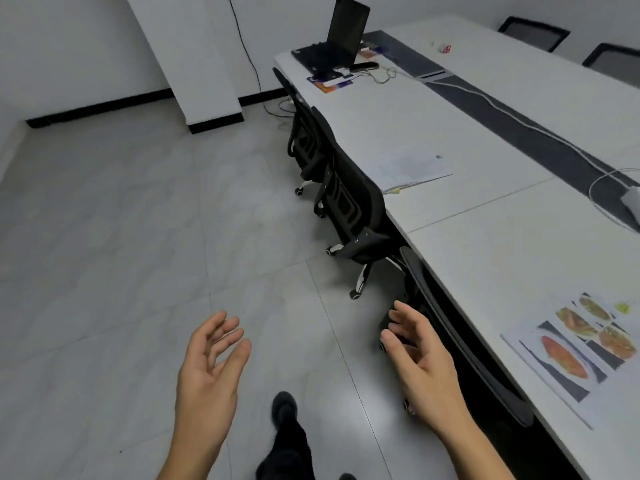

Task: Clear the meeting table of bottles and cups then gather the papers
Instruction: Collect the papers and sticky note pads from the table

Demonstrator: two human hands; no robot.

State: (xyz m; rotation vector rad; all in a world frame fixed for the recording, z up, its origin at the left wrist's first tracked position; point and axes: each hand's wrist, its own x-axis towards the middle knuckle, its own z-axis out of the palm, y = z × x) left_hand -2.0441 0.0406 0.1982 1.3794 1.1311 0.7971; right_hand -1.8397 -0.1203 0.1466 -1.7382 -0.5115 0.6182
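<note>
The long white meeting table (467,140) runs along the right side. On it lies a stack of white papers (410,169) near the left edge, and sheets with food pictures (575,344) at the near right. No bottle or cup shows on the table. My left hand (207,368) is over the floor, empty, fingers apart. My right hand (420,362) is also empty and spread, just left of the table's near edge, above a chair.
Black office chairs (349,202) are pushed in along the table's left edge. A black laptop (337,39), leaflets (332,83) and cables lie at the far end. A white cable (519,121) runs down the dark centre strip. Tiled floor (138,237) spreads to the left.
</note>
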